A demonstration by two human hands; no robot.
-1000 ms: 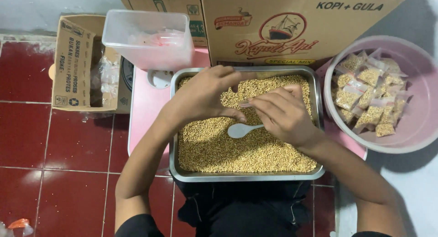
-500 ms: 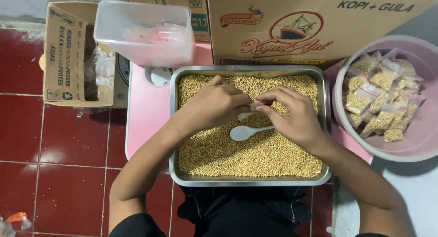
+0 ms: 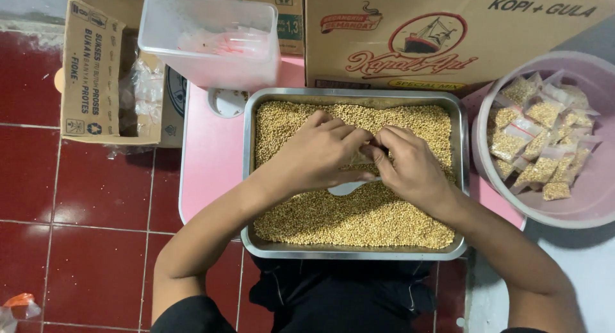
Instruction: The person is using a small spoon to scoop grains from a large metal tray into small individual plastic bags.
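Overhead view. Left hand (image 3: pixel 318 155) and right hand (image 3: pixel 413 168) meet above the middle of a metal tray (image 3: pixel 247 179), fingertips drawn together and pinching a small clear packet (image 3: pixel 362 159) between them; what the packet holds cannot be told. The tray is filled with small tan grains (image 3: pixel 359 221), and a white spoon (image 3: pixel 346 188) lies on the grains just under the hands. The tray rests on a pink table (image 3: pixel 208 173). At right, a pink basin (image 3: pixel 576 208) holds a heap of filled clear packets (image 3: pixel 538 138) with pale sealed edges. Behind the tray stands a large brown carton (image 3: pixel 448 32) bearing a round red-ringed emblem with a ship. At upper left, a clear plastic tub (image 3: pixel 208 41) sits beside an open brown box (image 3: pixel 102 70) printed in dark lettering, set on the red tiled floor (image 3: pixel 77 237).
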